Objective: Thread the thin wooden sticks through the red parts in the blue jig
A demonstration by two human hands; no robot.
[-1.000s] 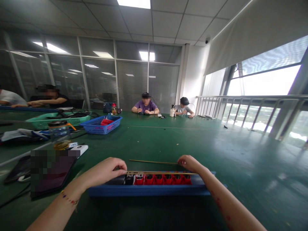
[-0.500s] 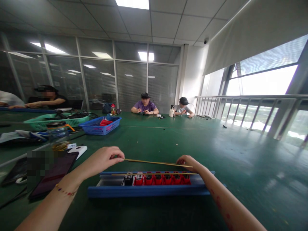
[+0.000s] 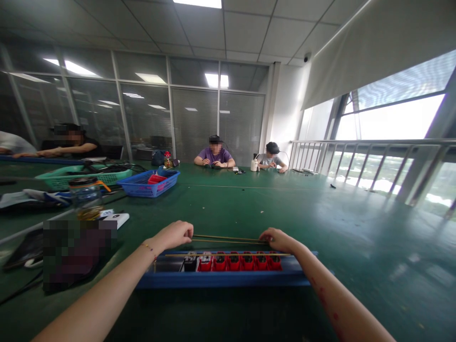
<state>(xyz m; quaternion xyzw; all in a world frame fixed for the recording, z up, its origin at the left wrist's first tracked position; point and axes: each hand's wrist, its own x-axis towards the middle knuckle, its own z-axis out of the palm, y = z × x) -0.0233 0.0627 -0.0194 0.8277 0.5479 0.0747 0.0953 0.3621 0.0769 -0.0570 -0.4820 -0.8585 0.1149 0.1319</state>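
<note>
Left hand: thumb and fingers of the left hand [image 3: 190, 235] closed together, grasping at the left ends of 2 thin sticks [image 3: 228, 239]; whether both are gripped cannot be told.
Right hand: fingers of the right hand [image 3: 264, 237] curled at the right ends of the same sticks; I cannot tell whether they grip or only touch.
Sticks in hand: nearly parallel, a narrow gap between them, spanning from hand to hand just beyond the long tray.
Third stick: 1 more thin stick, the resting stick [image 3: 228, 255], lies lengthwise across the tops of the row of cups.
Long tray: blue-sided tray [image 3: 221, 280] with a grey inside, set crosswise in front of the person; the right forearm covers part of its right end.
Cups: 6 red cups [image 3: 234, 262] with dark contents in a close row, the leftmost red cup also showing something whitish on top; 1 black cup [image 3: 190, 262] beside them at the left end.
Left side of table: blue basket [image 3: 142, 190] with a red piece [image 3: 156, 179] inside, green basket [image 3: 60, 179] with black cables, and a lidded jar [image 3: 85, 197] near them on the green table [image 3: 285, 204].
Far side: person in purple [image 3: 215, 154] and person in grey [image 3: 272, 159], a white bottle [image 3: 254, 165] between them.
</note>
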